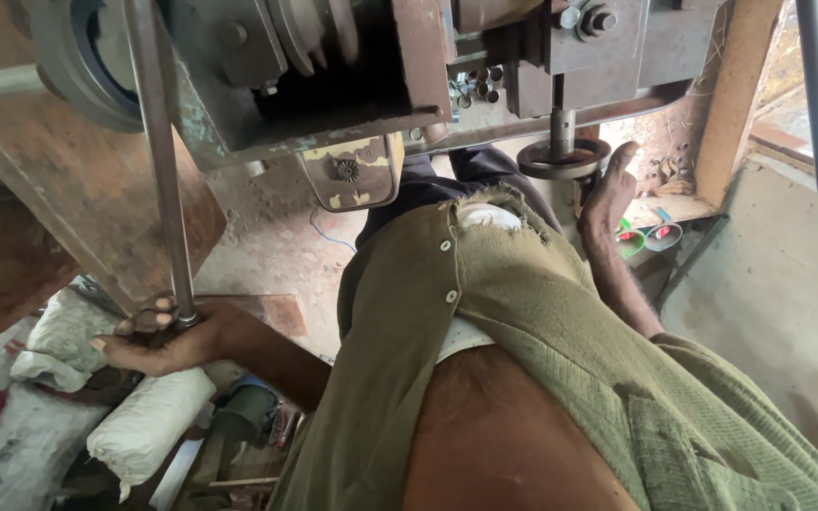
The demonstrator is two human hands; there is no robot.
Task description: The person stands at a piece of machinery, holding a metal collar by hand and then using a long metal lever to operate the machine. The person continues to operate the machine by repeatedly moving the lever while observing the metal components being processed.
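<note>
- Left hand [155, 339] closed around the lower end of a long steel lever [165, 161], low on the left of the press machine [333, 76].
- Right hand [608, 194] open, fingers up against the round die plate [560, 159] under the vertical ram [561, 109].
- White sacks [144, 421] on the floor below the lever.

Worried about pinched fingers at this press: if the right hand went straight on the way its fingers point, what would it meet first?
Probably the round metal disc on the vertical shaft: the right hand points up at it, fingertips already beside its rim. Depth is unclear, so contact can't be confirmed.
</note>
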